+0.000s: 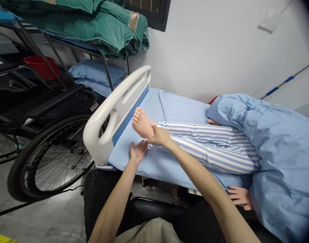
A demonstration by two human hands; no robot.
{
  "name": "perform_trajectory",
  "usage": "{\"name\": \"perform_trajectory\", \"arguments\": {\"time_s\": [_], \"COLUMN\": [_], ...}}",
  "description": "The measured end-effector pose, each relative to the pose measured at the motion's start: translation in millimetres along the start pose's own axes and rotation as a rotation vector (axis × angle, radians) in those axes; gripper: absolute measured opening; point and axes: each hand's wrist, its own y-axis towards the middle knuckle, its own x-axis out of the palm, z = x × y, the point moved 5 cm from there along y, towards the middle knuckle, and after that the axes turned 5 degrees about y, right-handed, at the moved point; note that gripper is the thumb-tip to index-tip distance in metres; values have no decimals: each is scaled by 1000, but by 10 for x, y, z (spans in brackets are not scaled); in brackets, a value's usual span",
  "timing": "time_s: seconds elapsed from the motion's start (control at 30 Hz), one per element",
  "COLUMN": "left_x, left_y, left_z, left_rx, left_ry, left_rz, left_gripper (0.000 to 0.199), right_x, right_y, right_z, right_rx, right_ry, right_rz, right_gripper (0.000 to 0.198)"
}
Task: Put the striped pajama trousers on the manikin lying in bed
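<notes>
A manikin in blue-and-white striped trousers (220,150) lies on the bed, its near foot (142,124) with the toes pointing up. My right hand (160,135) is wrapped round the ankle of that foot, thumb toward the heel. Just below the heel, my left hand (138,152) is palm up with its fingers stretched out. Those fingertips come close to the heel and trouser cuff; whether they touch I cannot tell. Most of the far foot is hidden behind the near one.
A white footboard (98,128) closes the bed's left end. A blue quilt (283,145) covers the manikin's upper body, and a manikin hand (241,196) sticks out at the near edge. A wheelchair (60,152) stands left; behind it are a red bucket (41,65) and green bedding (93,30).
</notes>
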Motion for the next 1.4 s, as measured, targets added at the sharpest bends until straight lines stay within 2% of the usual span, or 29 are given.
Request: {"name": "perform_trajectory", "arguments": {"time_s": [0.13, 0.27, 0.37, 0.43, 0.5, 0.57, 0.73, 0.87, 0.97, 1.07, 1.23, 1.3, 1.4], "left_x": [75, 112, 114, 121, 124, 119, 70, 12, 4, 10, -7, -4, 11], "left_y": [54, 11, 8, 20, 32, 40, 77, 138, 173, 188, 197, 201, 210], "left_z": [-78, -101, -106, -110, -118, -126, -144, -143, -144, -155, -160, -157, -144], "left_rx": [63, 75, 29, 5, -13, -28, -85, -111, -127, -142, -122, -127, -146], "left_ry": [58, 198, 198, 147, 106, 74, -48, -75, -77, -102, -113, -118, -131], "left_rz": [-137, -313, -329, -334, -335, -333, -285, -216, -230, -262, -240, -246, -270], "left_gripper": [64, 80, 87, 89, 90, 90, 87, 77, 70, 72, 71, 72, 73], "right_x": [-748, -1500, -1812, -1831, -1687, -1405, -320, 570, 1007, 1140, 1104, 1078, 1046], "right_y": [-88, -249, -331, -318, -239, -114, 170, 227, 221, 217, 210, 225, 270], "right_z": [34, 147, 255, 289, 275, 226, 91, 87, 155, 176, 151, 161, 202], "right_rx": [-5, -106, -165, -176, -156, -106, 31, 50, 83, 58, 47, 52, 34], "right_ry": [-7, 71, 96, 98, 86, 61, 30, 28, -20, -86, -110, -85, -28], "right_rz": [96, 221, 287, 311, 302, 265, 59, -98, -158, -105, -96, -121, -230], "right_gripper": [51, 49, 49, 50, 50, 51, 57, 59, 58, 54, 53, 55, 59]}}
